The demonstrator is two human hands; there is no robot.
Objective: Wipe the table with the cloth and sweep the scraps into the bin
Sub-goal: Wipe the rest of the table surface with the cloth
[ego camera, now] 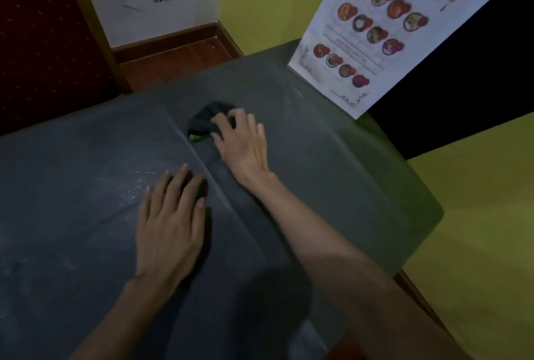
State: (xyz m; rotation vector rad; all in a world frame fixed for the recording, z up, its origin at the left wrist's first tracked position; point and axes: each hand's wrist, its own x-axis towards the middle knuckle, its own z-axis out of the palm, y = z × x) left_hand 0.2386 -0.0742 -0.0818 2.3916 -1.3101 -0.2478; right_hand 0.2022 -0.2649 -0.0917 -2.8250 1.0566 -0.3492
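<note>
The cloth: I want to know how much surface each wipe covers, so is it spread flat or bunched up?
Bunched up. The dark cloth sits as a crumpled wad under the right hand, whose fingers curl over it.

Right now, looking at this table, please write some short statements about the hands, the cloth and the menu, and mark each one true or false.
1. The right hand grips the dark cloth on the table. True.
2. The left hand holds the cloth. False: it rests flat on the table, fingers straight.
3. A food menu stands at the table's far right. True.
4. The bin stands beside the menu. False: no bin is in view.
5. Pale scraps lie near the left hand's fingertips. True.
</note>
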